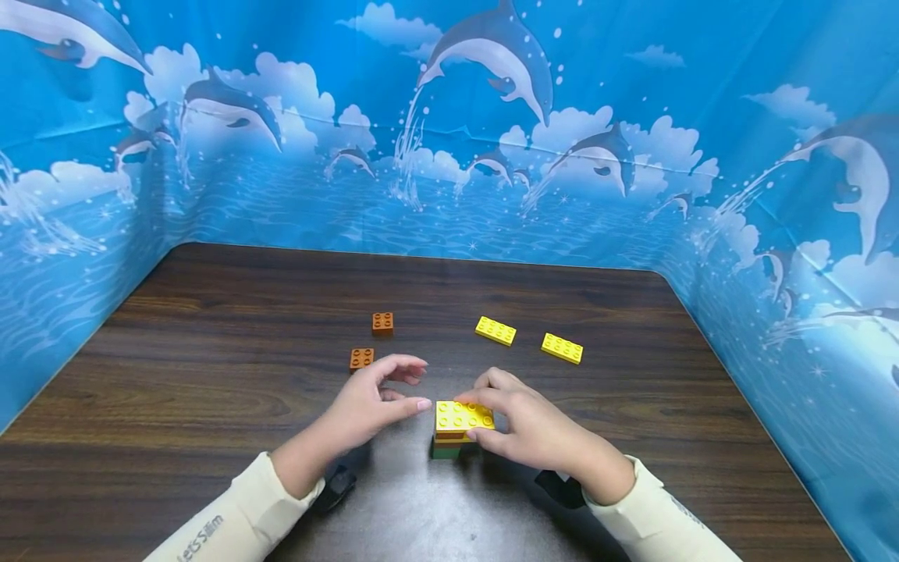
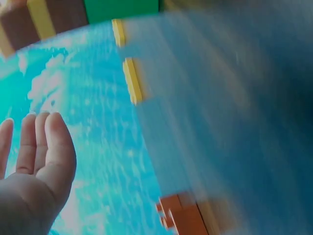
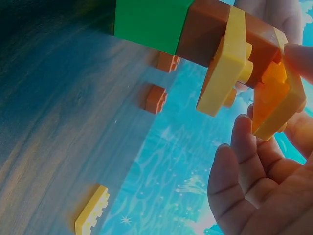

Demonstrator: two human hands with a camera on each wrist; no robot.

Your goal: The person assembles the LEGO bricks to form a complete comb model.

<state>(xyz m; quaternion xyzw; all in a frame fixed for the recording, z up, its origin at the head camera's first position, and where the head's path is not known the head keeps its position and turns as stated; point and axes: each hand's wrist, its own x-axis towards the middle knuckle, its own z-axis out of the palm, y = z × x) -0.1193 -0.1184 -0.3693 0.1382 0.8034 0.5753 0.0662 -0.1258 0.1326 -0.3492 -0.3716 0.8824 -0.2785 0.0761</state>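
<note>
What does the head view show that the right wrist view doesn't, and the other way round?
Only the head view shows the whole left hand, the cream sleeves, and two loose yellow plates, one farther left and one farther right; the wrist view has just one.

Only the right wrist view shows the underside of the top yellow plate, and the studs on the lower yellow plate.

Both show the right hand at the top of the brick stack, two loose orange-brown bricks and the blue backdrop.

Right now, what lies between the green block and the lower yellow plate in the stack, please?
A brown block lies between the green block and the lower yellow plate, as the right wrist view shows.
</note>
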